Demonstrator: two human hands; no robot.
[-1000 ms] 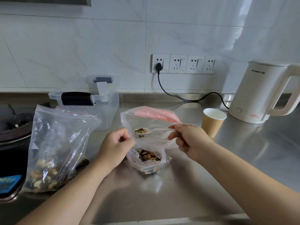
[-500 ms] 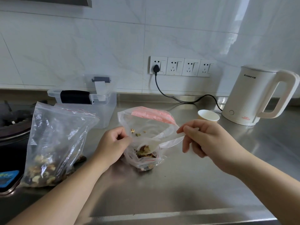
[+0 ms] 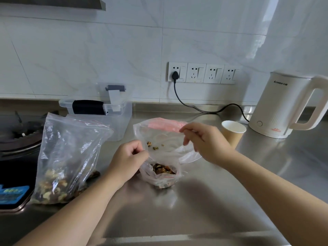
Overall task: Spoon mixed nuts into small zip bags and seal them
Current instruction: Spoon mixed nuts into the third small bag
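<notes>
The small zip bag (image 3: 160, 174), part-filled with nuts on the surface (image 3: 195, 210), was pinched at its rim by the left hand (image 3: 130, 159) while the right hand (image 3: 204, 141), loosely curled, gripped nothing visible; a slackened rim could spill nuts.

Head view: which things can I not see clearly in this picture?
- Spoon: blurred behind the plastic of the pink-strip bag, near the right hand; whether the fingers pinch it cannot be told.
- Small zip bag: left edge hidden by the left hand.
- Stove: cut off by the left edge.
</notes>
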